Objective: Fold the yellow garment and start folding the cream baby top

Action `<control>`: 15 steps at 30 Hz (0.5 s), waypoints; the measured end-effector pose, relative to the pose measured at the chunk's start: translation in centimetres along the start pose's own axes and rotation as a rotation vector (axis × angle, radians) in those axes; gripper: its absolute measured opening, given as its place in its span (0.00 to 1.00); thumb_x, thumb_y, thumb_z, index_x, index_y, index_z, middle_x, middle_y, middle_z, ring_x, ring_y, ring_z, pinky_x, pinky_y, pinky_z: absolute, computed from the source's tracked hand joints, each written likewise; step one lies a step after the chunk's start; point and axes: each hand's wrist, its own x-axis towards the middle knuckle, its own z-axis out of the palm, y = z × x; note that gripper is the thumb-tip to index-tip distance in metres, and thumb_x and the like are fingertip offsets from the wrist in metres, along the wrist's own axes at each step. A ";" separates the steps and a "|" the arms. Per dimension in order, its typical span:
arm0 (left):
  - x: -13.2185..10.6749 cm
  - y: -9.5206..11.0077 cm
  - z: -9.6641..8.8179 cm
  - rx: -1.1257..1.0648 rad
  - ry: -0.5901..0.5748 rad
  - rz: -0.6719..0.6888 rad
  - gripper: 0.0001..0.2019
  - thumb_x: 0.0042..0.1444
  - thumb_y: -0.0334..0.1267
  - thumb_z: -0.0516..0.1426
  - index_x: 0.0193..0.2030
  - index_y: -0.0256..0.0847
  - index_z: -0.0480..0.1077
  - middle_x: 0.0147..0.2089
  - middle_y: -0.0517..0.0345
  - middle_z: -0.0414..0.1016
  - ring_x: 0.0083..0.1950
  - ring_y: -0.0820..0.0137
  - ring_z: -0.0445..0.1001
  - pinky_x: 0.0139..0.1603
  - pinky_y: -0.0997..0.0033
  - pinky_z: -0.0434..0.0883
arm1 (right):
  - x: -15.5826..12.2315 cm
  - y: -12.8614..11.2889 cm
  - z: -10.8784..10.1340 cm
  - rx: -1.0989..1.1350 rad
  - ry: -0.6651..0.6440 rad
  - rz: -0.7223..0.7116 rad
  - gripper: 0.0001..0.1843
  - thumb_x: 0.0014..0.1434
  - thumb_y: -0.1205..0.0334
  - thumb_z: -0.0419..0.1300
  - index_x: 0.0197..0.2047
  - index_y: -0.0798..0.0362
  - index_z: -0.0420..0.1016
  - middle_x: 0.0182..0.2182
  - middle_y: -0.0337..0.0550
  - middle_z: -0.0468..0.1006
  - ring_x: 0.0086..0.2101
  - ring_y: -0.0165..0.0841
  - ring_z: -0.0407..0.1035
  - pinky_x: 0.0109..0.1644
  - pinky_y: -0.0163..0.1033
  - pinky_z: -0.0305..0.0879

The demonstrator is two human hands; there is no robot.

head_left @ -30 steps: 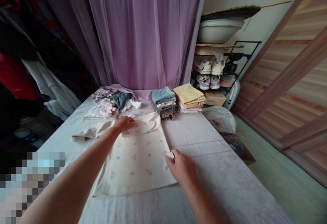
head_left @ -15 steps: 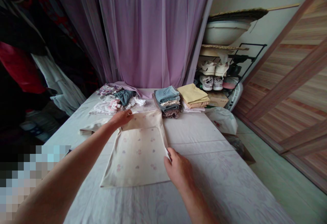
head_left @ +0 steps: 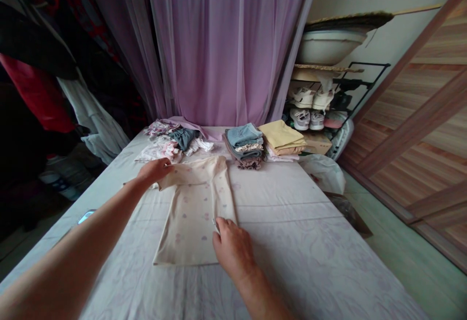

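A cream shirt (head_left: 189, 232) printed with small hearts and pinkish motifs lies spread on the bed (head_left: 299, 257). My left hand (head_left: 153, 170) is closed on its far left part, pulling that cloth out to the left. Nearer to me, my right hand (head_left: 233, 244) pinches the shirt's right edge, which is turned over inward in a long strip. The fingertips of my right hand are partly hidden by the hand itself. Just beyond my left hand sits a loose heap of clothes (head_left: 160, 149).
Behind the shirt stand a folded pile with blue cloth (head_left: 245, 135) on top and another topped by yellow cloth (head_left: 281, 135). A phone-like object (head_left: 86, 216) lies at the left edge. Purple curtains (head_left: 207, 47) hang behind; a shoe rack (head_left: 368, 86) stands at the right.
My right hand has moved left, carrying the shirt's right edge inward over the front. My left hand has shifted left with the far cloth. The view has turned slightly left.
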 end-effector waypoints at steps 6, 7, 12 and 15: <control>-0.3 -0.4 1.1 0.049 0.010 -0.050 0.21 0.60 0.52 0.46 0.49 0.47 0.74 0.46 0.52 0.80 0.44 0.59 0.77 0.35 0.71 0.67 | 0.0 -0.6 0.7 0.026 -0.011 -0.028 0.15 0.60 0.70 0.53 0.47 0.50 0.74 0.40 0.45 0.80 0.39 0.34 0.75 0.40 0.34 0.64; -0.4 -0.4 1.4 0.068 0.015 -0.060 0.21 0.61 0.52 0.46 0.50 0.47 0.74 0.48 0.51 0.79 0.46 0.58 0.77 0.37 0.70 0.67 | 0.0 -0.5 0.7 0.052 -0.012 -0.036 0.15 0.60 0.69 0.53 0.47 0.50 0.75 0.40 0.46 0.80 0.40 0.34 0.75 0.41 0.34 0.64; -1.1 1.0 2.7 0.179 0.230 0.034 0.23 0.60 0.38 0.48 0.61 0.45 0.67 0.62 0.46 0.69 0.59 0.53 0.69 0.53 0.57 0.66 | -0.1 0.8 0.5 0.334 0.010 -0.188 0.13 0.61 0.63 0.56 0.48 0.50 0.76 0.39 0.42 0.82 0.41 0.31 0.75 0.45 0.31 0.64; -2.3 4.1 3.6 0.156 0.326 0.275 0.22 0.58 0.33 0.50 0.58 0.45 0.70 0.65 0.50 0.65 0.66 0.56 0.62 0.65 0.53 0.57 | 0.1 2.9 0.0 0.452 0.073 -0.249 0.13 0.65 0.61 0.51 0.44 0.50 0.78 0.37 0.41 0.82 0.39 0.29 0.75 0.43 0.28 0.63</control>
